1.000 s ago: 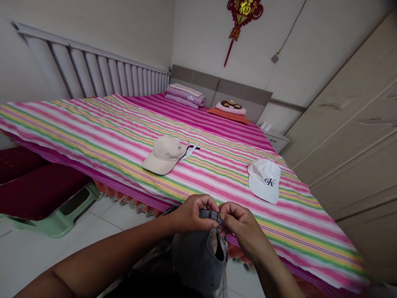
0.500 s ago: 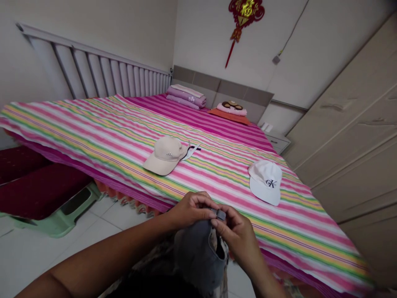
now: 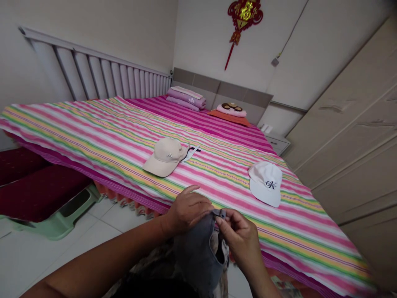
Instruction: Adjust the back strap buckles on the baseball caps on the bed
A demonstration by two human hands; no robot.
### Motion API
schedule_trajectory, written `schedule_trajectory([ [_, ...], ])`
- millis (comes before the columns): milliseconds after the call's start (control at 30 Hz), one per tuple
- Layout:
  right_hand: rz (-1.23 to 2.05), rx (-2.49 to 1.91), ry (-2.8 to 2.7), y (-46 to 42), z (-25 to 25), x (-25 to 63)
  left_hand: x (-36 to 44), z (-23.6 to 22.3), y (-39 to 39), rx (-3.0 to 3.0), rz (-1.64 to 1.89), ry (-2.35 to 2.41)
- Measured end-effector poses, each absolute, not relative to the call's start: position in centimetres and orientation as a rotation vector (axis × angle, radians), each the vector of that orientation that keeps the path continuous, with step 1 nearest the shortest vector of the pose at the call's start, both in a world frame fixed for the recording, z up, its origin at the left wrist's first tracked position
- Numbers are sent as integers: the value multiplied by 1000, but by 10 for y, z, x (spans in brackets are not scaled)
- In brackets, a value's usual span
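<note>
A grey-blue baseball cap (image 3: 198,252) is held low in front of me, its back opening and strap turned toward the right. My left hand (image 3: 190,209) grips the cap's edge beside the strap, with one finger raised off it. Between thumb and fingers of my right hand (image 3: 240,227) is the end of the cap strap (image 3: 219,213). A beige cap (image 3: 167,155) lies on the bed beyond my left hand, its loose strap (image 3: 192,152) trailing right. Farther right rests a white cap (image 3: 266,182) with black letters, brim toward me.
The bed has a striped sheet (image 3: 102,132). Folded purple bedding (image 3: 186,98) and a pink folded item (image 3: 231,109) lie near the headboard (image 3: 204,85). Green stools with dark red covers (image 3: 46,190) stand at left. A wardrobe (image 3: 347,136) rises at right.
My left fingers have loosened from the strap and shifted slightly left, one finger lifting. My right hand keeps its pinch on the strap. The caps on the bed have not moved.
</note>
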State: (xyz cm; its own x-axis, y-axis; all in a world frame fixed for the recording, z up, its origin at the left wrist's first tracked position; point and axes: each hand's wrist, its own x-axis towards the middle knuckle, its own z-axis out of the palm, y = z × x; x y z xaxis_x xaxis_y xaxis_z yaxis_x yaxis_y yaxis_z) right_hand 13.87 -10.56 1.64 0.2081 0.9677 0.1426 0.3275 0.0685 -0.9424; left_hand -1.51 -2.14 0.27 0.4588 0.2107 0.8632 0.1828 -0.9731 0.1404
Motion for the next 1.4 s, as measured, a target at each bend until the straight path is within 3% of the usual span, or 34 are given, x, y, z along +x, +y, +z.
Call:
schedule_trajectory([
  [200, 785, -1468, -1337, -107, 21, 140, -24, -3, -13, 2633, 1493, 354],
  [400, 757, -1536, -1464, -106, 29, 138, -17, 12, -12, 1634, 815, 373],
  [600, 798, -1521, -1461, -104, 29, 138, -9, 22, -13, 1406, 384, 496],
  [933, 1362, -1275, -1052, -113, 26, 140, -12, 23, -20, 1262, 433, 377],
  [1167, 1383, -1192, -999, -112, 30, 135, -14, 26, -25, 1961, 902, 380],
  [1400, 1307, -1266, -1082, -115, 32, 136, -16, 20, -27, 1841, 911, 309],
])
